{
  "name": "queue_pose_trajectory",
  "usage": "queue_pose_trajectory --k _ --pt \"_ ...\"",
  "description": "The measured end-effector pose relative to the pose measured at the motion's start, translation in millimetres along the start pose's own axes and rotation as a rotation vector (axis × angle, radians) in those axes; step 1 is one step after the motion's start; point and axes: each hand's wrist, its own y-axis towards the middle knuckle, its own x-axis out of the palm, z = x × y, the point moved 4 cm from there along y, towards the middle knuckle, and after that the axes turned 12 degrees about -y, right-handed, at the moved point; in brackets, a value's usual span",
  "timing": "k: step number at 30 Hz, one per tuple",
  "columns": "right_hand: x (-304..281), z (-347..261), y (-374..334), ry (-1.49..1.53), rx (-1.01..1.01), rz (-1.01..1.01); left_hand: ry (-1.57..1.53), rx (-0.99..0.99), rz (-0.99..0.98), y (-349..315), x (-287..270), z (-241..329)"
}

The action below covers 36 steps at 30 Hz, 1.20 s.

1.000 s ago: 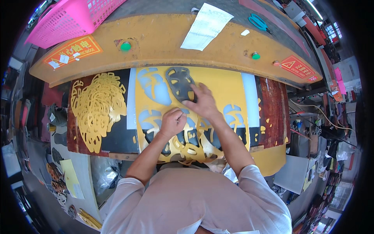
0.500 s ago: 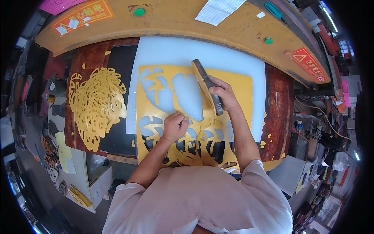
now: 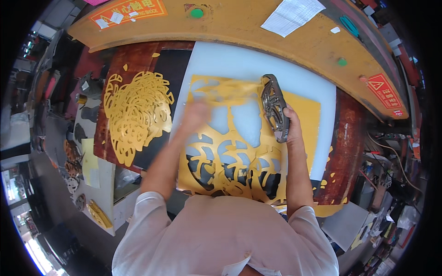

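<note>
My right hand (image 3: 293,125) grips a dark, sole-shaped cutting die (image 3: 275,108) by its right side. The die is tilted, so its inner curved blades show. Below it lies a yellow sheet (image 3: 304,129) with sole-shaped openings and curved strips left between them. My left hand (image 3: 198,114) is smeared by motion above the sheet's left part; its fingers cannot be made out. A blurred yellow strip (image 3: 230,89) runs from near this hand toward the die. Whether the hand holds it is unclear.
A white cutting board (image 3: 235,57) lies under the sheet. Left of it, a pile of yellow cut pieces (image 3: 138,117) rests on the reddish-brown table (image 3: 343,152). A yellow-orange machine beam (image 3: 239,27) with green buttons spans the far side. Small yellow scraps lie at the right.
My left hand has moved left and away from the middle of the sheet. The die, still in my right hand, has turned from edge-on to show its blades. The whole view has shifted.
</note>
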Motion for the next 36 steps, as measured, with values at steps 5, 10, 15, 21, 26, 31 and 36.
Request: queue_pose_trajectory --k 5,10,15,21,26,31,36 --pt "-6 9 2 0.076 -0.014 0.034 -0.37 -0.586 0.444 -166 -175 -93" --pt "-4 11 4 0.184 -0.001 -0.046 -0.527 -0.751 0.489 -223 -168 -78" --pt "5 -5 4 -0.026 -0.009 -0.035 -0.555 -0.789 0.459 -214 -163 -73" --pt "27 -11 1 -0.502 0.021 0.097 -0.031 -0.623 0.459 -206 -161 -79" --pt "35 -10 -3 -0.457 0.0 0.15 -0.361 -0.612 0.644 -195 -149 -55" --pt "34 -6 0 -0.519 0.036 0.217 -0.005 -0.841 0.491 -200 -145 -56" --pt "28 -15 4 -0.534 0.032 0.132 0.423 -0.623 0.382 -206 -150 -71"
